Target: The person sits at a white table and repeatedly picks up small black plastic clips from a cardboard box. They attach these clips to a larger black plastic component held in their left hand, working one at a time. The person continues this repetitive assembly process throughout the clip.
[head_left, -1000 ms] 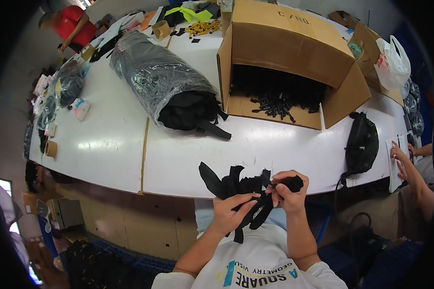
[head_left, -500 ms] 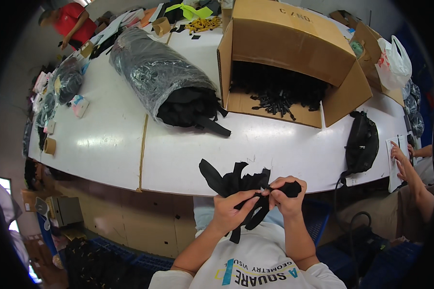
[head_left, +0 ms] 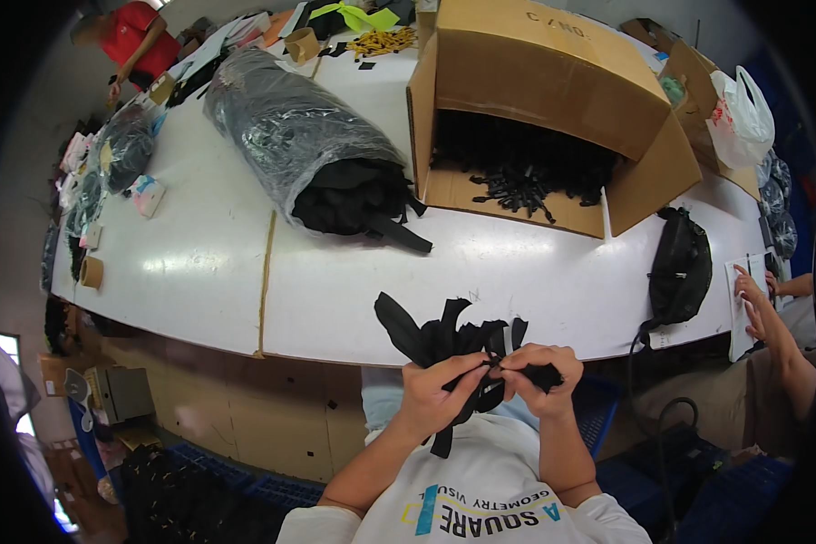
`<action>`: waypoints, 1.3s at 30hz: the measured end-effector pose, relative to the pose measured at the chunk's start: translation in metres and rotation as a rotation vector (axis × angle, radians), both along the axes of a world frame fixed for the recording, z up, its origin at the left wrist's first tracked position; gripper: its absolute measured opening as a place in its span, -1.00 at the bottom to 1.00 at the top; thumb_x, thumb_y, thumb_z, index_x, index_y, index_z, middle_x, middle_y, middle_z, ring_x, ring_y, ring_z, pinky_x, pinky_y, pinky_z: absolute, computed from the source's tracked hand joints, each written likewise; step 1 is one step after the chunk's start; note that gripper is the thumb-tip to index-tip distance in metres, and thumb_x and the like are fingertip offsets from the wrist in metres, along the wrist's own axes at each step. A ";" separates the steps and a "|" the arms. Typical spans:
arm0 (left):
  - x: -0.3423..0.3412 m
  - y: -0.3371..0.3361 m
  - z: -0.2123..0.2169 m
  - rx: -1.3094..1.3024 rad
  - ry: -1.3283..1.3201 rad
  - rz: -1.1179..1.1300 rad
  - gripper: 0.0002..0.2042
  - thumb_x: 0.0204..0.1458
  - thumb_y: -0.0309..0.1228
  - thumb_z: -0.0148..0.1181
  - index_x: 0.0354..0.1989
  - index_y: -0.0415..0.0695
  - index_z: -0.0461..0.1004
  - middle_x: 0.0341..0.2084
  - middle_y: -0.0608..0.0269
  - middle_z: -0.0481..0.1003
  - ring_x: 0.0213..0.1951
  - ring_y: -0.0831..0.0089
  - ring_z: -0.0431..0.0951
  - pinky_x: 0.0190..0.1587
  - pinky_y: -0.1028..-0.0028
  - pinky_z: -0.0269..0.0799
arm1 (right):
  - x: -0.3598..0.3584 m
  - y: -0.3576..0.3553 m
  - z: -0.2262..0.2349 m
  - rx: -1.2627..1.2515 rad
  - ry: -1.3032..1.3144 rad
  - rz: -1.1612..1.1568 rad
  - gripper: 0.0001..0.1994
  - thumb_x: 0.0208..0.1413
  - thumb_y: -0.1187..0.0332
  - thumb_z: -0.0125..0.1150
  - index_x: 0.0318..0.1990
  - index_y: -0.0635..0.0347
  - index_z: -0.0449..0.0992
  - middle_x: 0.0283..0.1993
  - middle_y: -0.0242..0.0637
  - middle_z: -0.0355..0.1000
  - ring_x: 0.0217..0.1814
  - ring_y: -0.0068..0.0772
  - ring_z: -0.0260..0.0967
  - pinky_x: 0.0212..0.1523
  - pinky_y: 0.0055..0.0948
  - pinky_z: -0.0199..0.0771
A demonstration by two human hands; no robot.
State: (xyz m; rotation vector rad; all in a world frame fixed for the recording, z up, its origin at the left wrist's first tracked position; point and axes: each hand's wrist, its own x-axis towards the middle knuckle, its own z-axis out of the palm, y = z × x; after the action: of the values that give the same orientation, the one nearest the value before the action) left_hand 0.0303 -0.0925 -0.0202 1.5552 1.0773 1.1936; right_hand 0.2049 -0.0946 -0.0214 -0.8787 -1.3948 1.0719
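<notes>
A bunch of black fabric strips hangs between my hands, just over the table's front edge. My left hand pinches the strips with thumb and forefinger. Close beside it, my right hand is also closed on black strip material, its fingertips nearly touching the left ones. A short greyish piece stands up by the right fingertips; its kind is unclear. What exactly lies between the fingertips is too small to make out. Loose strip ends stick out on the far side and dangle below my hands.
A plastic-wrapped roll of black strips lies on the white table. Right of it, an open cardboard box holds many small black parts. A black pouch lies farther right, near another person's hands. Someone in red stands far left.
My right hand has shifted slightly, its fingers now bent over more. The greyish piece now stands upright beside its fingertips. My left hand stays nearly in place.
</notes>
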 end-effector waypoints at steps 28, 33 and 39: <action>-0.006 -0.003 0.006 0.079 0.040 -0.052 -0.84 -0.13 -0.66 0.21 -0.33 -0.24 0.57 -0.54 0.21 0.57 -0.52 0.54 0.57 -0.43 0.65 0.43 | -0.005 -0.001 -0.008 0.058 0.066 0.088 -0.81 -0.19 0.76 0.13 -0.33 0.45 0.48 -0.45 -0.07 0.49 -0.50 -0.38 0.48 -0.47 -0.55 0.47; -0.010 0.001 0.015 0.157 0.109 -0.071 -0.83 -0.19 -0.66 0.23 -0.36 -0.23 0.55 -0.57 0.19 0.55 -0.56 0.47 0.55 -0.48 0.60 0.41 | -0.004 -0.001 -0.010 0.092 0.005 0.088 -0.80 -0.18 0.76 0.12 -0.32 0.43 0.49 -0.44 -0.06 0.49 -0.50 -0.37 0.49 -0.47 -0.55 0.46; -0.016 -0.002 0.009 0.195 0.209 -0.090 -0.84 -0.18 -0.61 0.24 -0.36 -0.22 0.53 -0.57 0.17 0.53 -0.61 0.31 0.52 -0.55 0.52 0.40 | -0.008 -0.003 -0.007 0.046 -0.021 0.112 -0.81 -0.13 0.74 0.12 -0.31 0.41 0.49 -0.43 -0.10 0.48 -0.49 -0.37 0.48 -0.45 -0.55 0.46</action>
State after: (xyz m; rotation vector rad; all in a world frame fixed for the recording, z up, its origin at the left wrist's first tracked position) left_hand 0.0139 -0.0948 -0.0110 1.8931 1.0348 1.1196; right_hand 0.1966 -0.0975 -0.0284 -0.7888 -1.4945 1.1133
